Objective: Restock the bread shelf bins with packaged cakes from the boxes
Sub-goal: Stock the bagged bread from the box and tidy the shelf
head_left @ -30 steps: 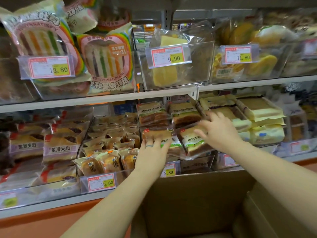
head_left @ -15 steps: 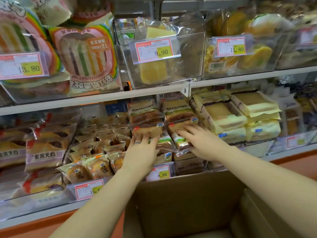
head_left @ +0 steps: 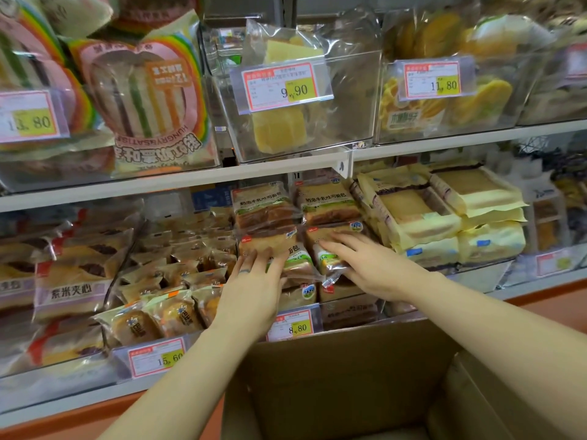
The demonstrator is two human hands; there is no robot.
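Head view: both hands reach over the open cardboard box (head_left: 349,376) into the middle bin (head_left: 349,309) of the lower shelf, the one with the 8.80 tag. The left hand (head_left: 254,287) lies flat, fingers straight and spread, pressing on the left packaged cake (head_left: 270,244) at the top of the front stack. The right hand (head_left: 371,268) has its fingers stretched across the right packaged cake (head_left: 333,236) beside it. Neither hand plainly grips anything, and whether the right thumb hooks under a wrapper cannot be told.

The cakes are heaped above the bin's low clear front, and the front ones tilt toward the person. The likeliest mishap is a slide: if either hand lifts off before the packs are seated, the slick wrappers could slip over the front wall and drop into the box or onto the floor. Pressing too hard looks risky too, since these soft cakes would probably squash. A push to the left could tip packs over onto the small buns (head_left: 165,315), while one to the right could crowd the yellow packs (head_left: 422,223), mixing products under the wrong price tags.
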